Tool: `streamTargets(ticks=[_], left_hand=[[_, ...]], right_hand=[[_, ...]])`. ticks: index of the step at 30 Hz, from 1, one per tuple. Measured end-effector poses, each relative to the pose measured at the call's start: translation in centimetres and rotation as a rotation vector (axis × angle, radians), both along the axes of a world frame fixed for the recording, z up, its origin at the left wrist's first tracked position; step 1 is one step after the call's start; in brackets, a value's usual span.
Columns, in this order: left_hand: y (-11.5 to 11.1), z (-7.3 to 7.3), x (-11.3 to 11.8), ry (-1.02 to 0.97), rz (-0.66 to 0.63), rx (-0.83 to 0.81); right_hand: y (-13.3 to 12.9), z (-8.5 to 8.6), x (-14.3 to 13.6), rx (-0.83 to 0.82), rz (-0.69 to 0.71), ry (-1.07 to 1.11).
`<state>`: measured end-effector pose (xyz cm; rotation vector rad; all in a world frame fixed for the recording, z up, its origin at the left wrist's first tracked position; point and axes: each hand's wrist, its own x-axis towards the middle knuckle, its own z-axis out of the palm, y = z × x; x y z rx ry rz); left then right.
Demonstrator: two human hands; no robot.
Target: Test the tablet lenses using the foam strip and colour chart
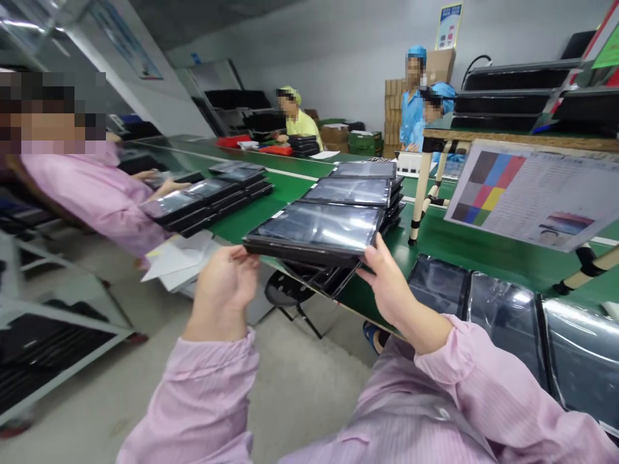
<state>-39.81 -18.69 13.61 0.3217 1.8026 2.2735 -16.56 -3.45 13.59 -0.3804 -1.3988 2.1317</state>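
Between my two hands is a flat black-framed screen panel with a glossy, film-like face, lying nearly level. My left hand grips its near left corner, fingers curled at the edge. At the near right corner my right hand holds it, thumb along the side and fingers beneath. Behind it, stacked screen panels stand on the green table. The held panel overlaps the nearest stack, and I cannot tell whether it rests on it. More black panels show below it near the table edge.
Film-covered panels lie on the green table at right, under a rack with a hanging colour chart. A co-worker in pink sits left by other panel stacks. A black stool stands below.
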Motion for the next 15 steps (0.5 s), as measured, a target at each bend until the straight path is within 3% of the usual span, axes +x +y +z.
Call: streamTargets(ticks=[5,8,10,12,13,15], left_hand=[[0.4,2.5,7.0,-0.148,-0.132,0.175],[0.2,1.9,12.2,-0.189,-0.243,0.246],[-0.2,0.9,14.7,-0.175,-0.391,0.203],[-0.4,0.4,14.8,-0.124,-0.588,-0.006],[-0.2,0.6,13.7,-0.063,-0.642,-0.168],[1.2,1.8,9.4,0.112,-0.595,-0.476]], right_hand=[[0.5,0.2,1.6,-0.014,-0.122,0.091],[1.3,-0.1,2.3,-0.152,-0.380,0.233],[2.1,-0.2,2.9,-0.258,-0.586,0.311],[2.8,-0.2,3.7,-0.346,-0.695,0.338],[3.1,-0.2,4.1,-0.369,-0.708,0.327],[3.4,-0.4,4.9,-0.372,-0.692,0.274]])
